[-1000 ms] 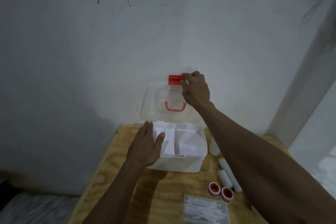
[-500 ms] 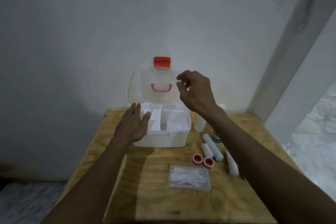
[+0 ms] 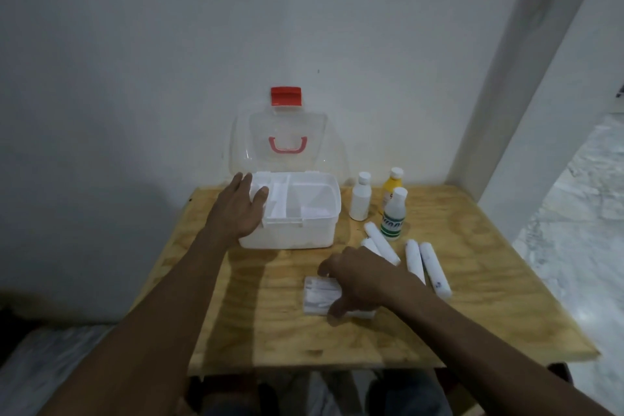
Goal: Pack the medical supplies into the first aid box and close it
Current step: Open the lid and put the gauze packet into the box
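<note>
The white first aid box (image 3: 290,236) stands open at the back of the plywood table (image 3: 270,331), its clear lid (image 3: 287,132) upright against the wall with a red latch (image 3: 285,96) on top. My left hand (image 3: 238,209) grips the box's left wall, thumb hooked over the rim. My right hand (image 3: 361,280) is curled over a clear flat case of white swabs (image 3: 319,294) lying in front of the box, fingers on its far edge and thumb on its near edge. Several white bandage rolls (image 3: 435,270) lie to the right. The hand hides whatever lies under it.
Three bottles stand right of the box: a white one (image 3: 360,199), a yellow one (image 3: 393,186) and one with a green label (image 3: 393,216). A white wall runs close behind the table, and a pillar (image 3: 506,111) rises at the back right. The table's front edge is near my legs.
My right hand left the lid's red latch, came down and toward me, and closed over the swab case. The lid stays up. My left hand kept its place on the box.
</note>
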The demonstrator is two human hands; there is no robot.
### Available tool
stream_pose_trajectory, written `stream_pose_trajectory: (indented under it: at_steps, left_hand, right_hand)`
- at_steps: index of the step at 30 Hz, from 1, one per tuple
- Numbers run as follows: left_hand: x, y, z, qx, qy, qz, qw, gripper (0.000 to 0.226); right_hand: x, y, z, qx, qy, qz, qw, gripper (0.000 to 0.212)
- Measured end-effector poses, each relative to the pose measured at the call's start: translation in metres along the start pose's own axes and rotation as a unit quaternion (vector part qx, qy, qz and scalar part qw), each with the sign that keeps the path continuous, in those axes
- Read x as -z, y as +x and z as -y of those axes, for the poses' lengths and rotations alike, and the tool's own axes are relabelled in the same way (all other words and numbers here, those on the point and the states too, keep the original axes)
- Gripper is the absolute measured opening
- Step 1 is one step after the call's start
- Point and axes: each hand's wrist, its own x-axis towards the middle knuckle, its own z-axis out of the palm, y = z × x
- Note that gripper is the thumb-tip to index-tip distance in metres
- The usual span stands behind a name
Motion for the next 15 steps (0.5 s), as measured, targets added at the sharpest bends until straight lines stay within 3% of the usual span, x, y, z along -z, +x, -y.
stream_pose_trajectory:
  at_steps: [4, 7, 11, 15]
  left_hand:
    - [0.000, 0.000, 0.000, 0.000, -0.003, -0.001, 1.000, 0.067]
    - [-0.001, 0.001, 0.001, -0.001, -0.003, -0.005, 1.000, 0.066]
    - [-0.002, 0.001, 0.002, -0.010, -0.002, -0.012, 1.000, 0.066]
    - [-0.003, 0.002, 0.004, -0.013, -0.005, -0.013, 1.000, 0.065]
  right_hand:
    - [-0.001, 0.000, 0.002, -0.017, -0.003, -0.009, 1.000, 0.063]
    - [0.013, -0.007, 0.004, -0.020, 0.071, -0.049, 0.996, 0.072]
    - [0.064, -0.012, 0.005, -0.025, 0.199, -0.186, 0.962, 0.083]
    - [0.108, 0.022, -0.004, -0.089, 0.289, -0.296, 0.906, 0.073]
